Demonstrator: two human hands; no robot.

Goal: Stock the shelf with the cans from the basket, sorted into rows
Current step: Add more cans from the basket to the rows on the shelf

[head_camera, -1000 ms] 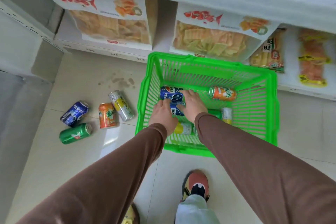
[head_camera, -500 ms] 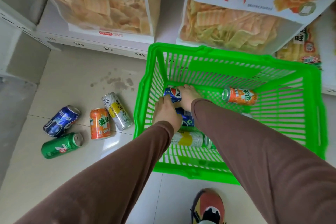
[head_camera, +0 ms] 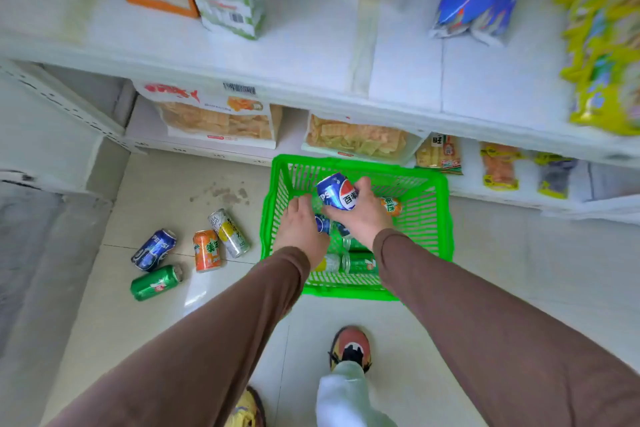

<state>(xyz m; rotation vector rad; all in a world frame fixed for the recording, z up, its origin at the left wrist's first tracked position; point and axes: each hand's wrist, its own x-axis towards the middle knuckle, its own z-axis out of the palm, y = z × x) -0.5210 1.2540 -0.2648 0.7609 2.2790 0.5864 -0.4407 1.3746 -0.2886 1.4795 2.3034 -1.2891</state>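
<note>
- Floor, well left of left hand: 4 loose cans lying on pale glossy tile – blue Pepsi can (head_camera: 153, 249), green can (head_camera: 156, 283) just below it, orange can (head_camera: 206, 251), silver/yellow can (head_camera: 229, 233). All smooth metal cylinders, on their sides.
- Left hand (head_camera: 302, 231): reaching down in green basket (head_camera: 437, 246), fingers curled downward next to a 2nd blue can (head_camera: 323, 224); can't tell if it's gripping it.
- Basket: bright green plastic, slotted lattice walls, rectangular, on floor right under both hands.
- Right hand (head_camera: 362, 215): wrapped round lifted blue can (head_camera: 336, 191), thumb + fingers curled on its body; can tilted, glossy blue w/ red-white logo, above basket rim.
- Under right hand: green 7Up can (head_camera: 362, 262) & clear/yellow can (head_camera: 331, 263) on basket floor; orange can in basket (head_camera: 392, 206) just right of hand.
- Shelf (head_camera: 398, 80) above hands: white, flat, blurry.
</note>
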